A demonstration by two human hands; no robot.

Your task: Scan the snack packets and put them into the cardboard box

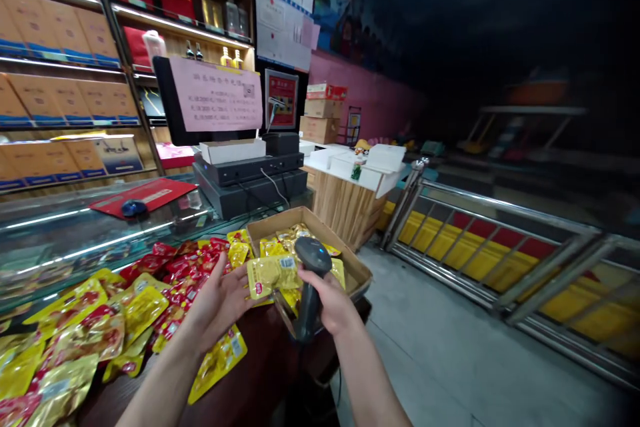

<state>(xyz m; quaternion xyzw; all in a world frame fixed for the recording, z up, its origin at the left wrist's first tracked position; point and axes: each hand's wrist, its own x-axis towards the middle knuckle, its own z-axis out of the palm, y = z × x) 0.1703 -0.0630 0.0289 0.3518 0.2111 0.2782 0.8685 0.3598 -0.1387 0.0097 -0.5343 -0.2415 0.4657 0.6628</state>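
My right hand (pixel 336 300) is wrapped round the handle of a dark barcode scanner (pixel 314 255), which stands upright with a small blue light on its head. Just left of the scanner is a yellow packet (pixel 270 276) with a printed barcode, over an open cardboard box (pixel 356 272) of similar packets. My left hand (pixel 226 297) is open, thumb raised and apart, its fingertips at the packet's left edge. Whether they bear its weight I cannot tell. Below my left wrist lies another yellow packet (pixel 218 362) on the dark counter.
Red packets (pixel 187 270) and gold-yellow packets (pixel 80 330) heap up on the left beside a glass display case (pixel 75 240). A monitor (pixel 167 104) with a pink notice, a black cash drawer (pixel 250 192) and a mouse (pixel 134 208) stand behind. Metal railing (pixel 500 240) runs along the right.
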